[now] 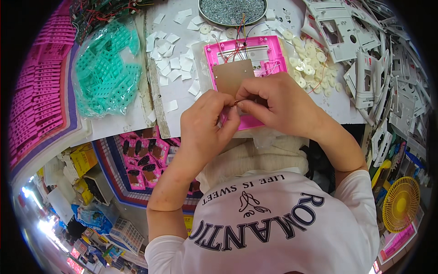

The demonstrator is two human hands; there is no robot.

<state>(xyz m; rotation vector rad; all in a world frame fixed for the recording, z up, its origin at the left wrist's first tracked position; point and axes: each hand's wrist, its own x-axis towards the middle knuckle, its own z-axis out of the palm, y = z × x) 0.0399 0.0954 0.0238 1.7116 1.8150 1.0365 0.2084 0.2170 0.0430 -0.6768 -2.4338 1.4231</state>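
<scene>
My left hand (211, 119) and my right hand (270, 99) meet over the near part of a pink plastic housing (273, 50). Both are closed in a pinch, fingertips almost touching, on a short, thin, reddish-brown piece (236, 103) that looks like a wire; its ends are hidden by my fingers. Just beyond them a flat brown board (232, 75) lies tilted over the open housing. Red and dark wires (238, 45) rise from behind the board's far edge. The housing's near side is partly covered by my hands.
Around the housing lie white square pads (175, 63), cream plastic discs (315, 64) and a tray of small screws (232, 23). A bag of green parts (107, 68) sits left, by stacked pink panels (41, 91). White shells (365, 55) pile up right; a crate (123, 192) stands below.
</scene>
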